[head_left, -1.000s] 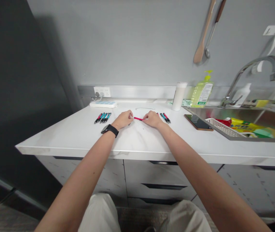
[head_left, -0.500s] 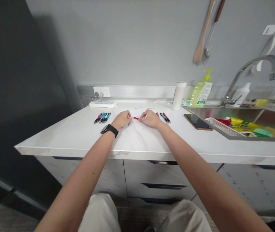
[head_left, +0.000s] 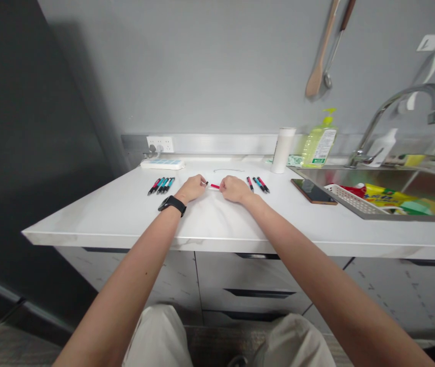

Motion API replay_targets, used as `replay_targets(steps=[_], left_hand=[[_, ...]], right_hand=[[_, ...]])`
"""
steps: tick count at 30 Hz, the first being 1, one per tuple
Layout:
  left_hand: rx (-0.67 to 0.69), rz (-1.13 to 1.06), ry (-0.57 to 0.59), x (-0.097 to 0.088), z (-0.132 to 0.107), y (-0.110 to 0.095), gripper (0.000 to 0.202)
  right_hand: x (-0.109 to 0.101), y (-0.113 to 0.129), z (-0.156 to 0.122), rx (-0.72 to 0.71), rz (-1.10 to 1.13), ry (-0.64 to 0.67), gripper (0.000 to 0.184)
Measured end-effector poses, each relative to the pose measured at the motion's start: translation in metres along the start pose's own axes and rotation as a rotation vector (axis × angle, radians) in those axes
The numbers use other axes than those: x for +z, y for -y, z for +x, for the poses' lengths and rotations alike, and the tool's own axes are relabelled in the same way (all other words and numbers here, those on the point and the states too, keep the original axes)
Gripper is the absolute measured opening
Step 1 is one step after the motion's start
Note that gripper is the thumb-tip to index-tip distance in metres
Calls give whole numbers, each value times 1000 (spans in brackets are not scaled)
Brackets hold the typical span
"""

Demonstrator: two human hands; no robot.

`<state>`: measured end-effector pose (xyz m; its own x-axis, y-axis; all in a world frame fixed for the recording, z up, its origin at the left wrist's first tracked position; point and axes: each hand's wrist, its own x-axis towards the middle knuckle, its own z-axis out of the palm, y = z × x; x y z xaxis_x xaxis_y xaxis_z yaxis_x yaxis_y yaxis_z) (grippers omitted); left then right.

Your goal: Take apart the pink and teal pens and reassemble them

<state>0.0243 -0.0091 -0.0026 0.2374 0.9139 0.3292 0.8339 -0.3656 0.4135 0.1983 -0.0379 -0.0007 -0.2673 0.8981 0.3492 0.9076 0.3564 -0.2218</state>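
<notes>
One pink barrel point(head_left: 215, 186) | right hand point(head_left: 234, 188) gripping | left hand point(head_left: 192, 188): black piece point(head_left: 207, 183)

On the wall, I see a wooden spatula point(head_left: 314, 85) hanging beside a ladle point(head_left: 328, 80). Below them, a yellow-green pump bottle point(head_left: 319, 146) stands near a white canister point(head_left: 283, 151). A dark phone point(head_left: 313, 191) is lying just beside the sink point(head_left: 412, 217).

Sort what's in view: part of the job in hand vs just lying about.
In the job, by the look of it:
pink pen part, in the right hand
small dark piece, in the left hand
probably the left pens and right pens

Just lying about:
phone
white cylinder
pump bottle
power strip
</notes>
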Motion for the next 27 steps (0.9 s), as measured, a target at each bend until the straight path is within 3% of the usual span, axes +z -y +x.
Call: replay_targets(steps=[4,9,13,22,27], left_hand=[[126,-77,-54,0,2,-3,21],[245,-171,-104,1,2,-4,15],[300,-210,-95,2,2,-3,10],[332,-213,-99,4,5,-1,8],[349,-231,-100,2,3,-3,8]], right_hand=[[-1,-5,6,47,159,-131,20],[3,-12,21,-24,660,-378,16],[5,-14,28,-76,945,-487,10],[1,-13,27,-36,1045,-489,15],[4,-11,24,-39,1051,-362,19]])
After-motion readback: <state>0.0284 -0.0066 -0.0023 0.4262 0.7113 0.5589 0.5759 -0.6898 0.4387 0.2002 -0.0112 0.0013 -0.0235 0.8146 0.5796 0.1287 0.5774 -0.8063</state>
